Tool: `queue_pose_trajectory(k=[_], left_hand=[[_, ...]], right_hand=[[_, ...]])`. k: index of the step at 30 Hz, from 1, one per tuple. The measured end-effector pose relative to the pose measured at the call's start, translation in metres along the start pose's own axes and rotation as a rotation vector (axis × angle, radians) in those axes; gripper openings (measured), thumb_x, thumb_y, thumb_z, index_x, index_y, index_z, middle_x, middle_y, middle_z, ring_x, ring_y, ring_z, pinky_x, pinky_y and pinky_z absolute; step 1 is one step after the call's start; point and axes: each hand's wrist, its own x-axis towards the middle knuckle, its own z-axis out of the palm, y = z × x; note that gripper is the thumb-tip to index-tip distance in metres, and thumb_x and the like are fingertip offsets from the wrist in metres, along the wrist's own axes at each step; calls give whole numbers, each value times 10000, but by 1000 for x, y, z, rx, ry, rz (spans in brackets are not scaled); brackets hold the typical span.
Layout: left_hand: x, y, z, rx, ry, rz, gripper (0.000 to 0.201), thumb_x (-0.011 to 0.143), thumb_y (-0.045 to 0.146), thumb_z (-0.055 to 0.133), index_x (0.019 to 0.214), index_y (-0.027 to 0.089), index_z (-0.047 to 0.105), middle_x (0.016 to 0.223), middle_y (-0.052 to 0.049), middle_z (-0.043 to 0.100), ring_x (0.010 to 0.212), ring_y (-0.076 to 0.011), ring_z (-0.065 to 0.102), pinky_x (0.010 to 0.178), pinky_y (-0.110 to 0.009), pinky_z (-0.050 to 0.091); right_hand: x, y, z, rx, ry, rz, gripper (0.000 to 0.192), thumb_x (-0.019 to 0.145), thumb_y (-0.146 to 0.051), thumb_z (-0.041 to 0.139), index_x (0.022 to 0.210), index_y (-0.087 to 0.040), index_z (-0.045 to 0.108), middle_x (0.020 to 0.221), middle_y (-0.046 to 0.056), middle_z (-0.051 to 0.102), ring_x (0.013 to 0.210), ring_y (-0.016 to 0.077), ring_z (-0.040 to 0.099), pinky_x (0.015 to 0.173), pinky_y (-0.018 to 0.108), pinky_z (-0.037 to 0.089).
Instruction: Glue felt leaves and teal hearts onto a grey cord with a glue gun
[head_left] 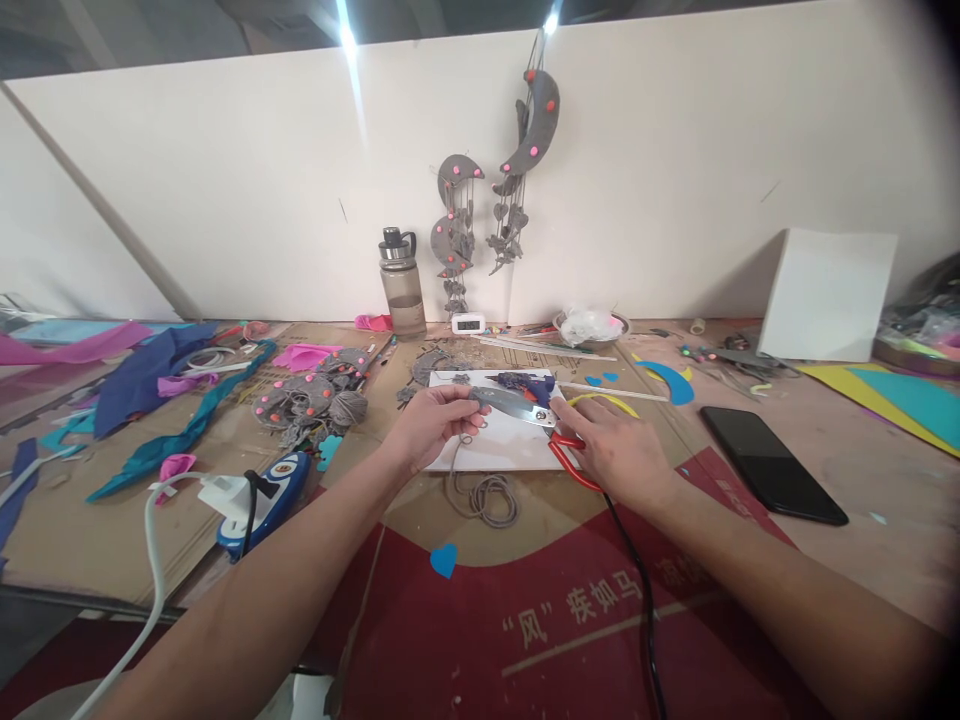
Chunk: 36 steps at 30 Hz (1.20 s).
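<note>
Pinching a grey cord (480, 490) between thumb and fingers, the left hand (433, 420) sits over the left edge of a white board (499, 445) at mid tabletop. The cord hangs from the closed fingers and ends in a loose coil just in front of the board. The right hand (615, 450) holds red-handled scissors (525, 405); fingers are curled through the handles, and the blades point left toward the left hand, close to its fingertips. Whether the blades touch the cord I cannot tell.

A blue glue gun (521, 382) lies on the board behind the scissors; a black cable (637, 590) runs down from under the right hand. A blue heart (443, 559) lies on the red-printed cardboard (525, 620) nearer the person. Right of the hands: a black phone (772, 463). Left: grey felt pieces with pink dots (307, 400) and a white plug block (229, 492). At the back wall stand a bottle (401, 285) and grey moon hangings (487, 190).
</note>
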Motion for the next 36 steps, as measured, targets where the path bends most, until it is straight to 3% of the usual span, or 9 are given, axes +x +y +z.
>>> queue_pose_trajectory(k=[8,15,27,31,36], left_hand=[[2,-1,-3,20,-4,-4,188,650,139,744,782,96,616,690,-85,685,536,-79,574,530,-192,471],[2,0,-4,52,-14,17,201,661,149,737,833,76,663,763,-76,678,571,-76,583,521,-185,452],[2,2,-9,-73,15,-3,216,711,180,711,857,143,556,898,-102,719,676,-132,671,561,-210,490],[0,5,-8,-42,-24,2,262,711,232,709,825,169,481,951,-118,720,584,-121,653,420,-170,375],[3,2,-11,252,42,31,240,747,315,660,860,173,504,963,-104,723,338,-35,445,327,-185,201]], right_hand=[[0,-3,-2,56,-98,73,376,871,-286,479,1239,-246,545,942,69,659,809,211,594,579,285,313],[4,1,1,374,-173,230,355,872,-296,477,1216,-225,530,975,68,683,795,210,630,687,286,427],[2,-4,7,500,-98,192,349,870,-298,493,1207,-209,514,1068,98,666,926,232,635,768,324,479],[3,-9,-1,526,-94,176,371,861,-291,513,1219,-195,490,1109,102,649,972,229,614,816,328,466],[3,-11,-4,473,-167,234,314,850,-284,524,1156,-215,532,916,59,677,783,196,613,678,278,435]])
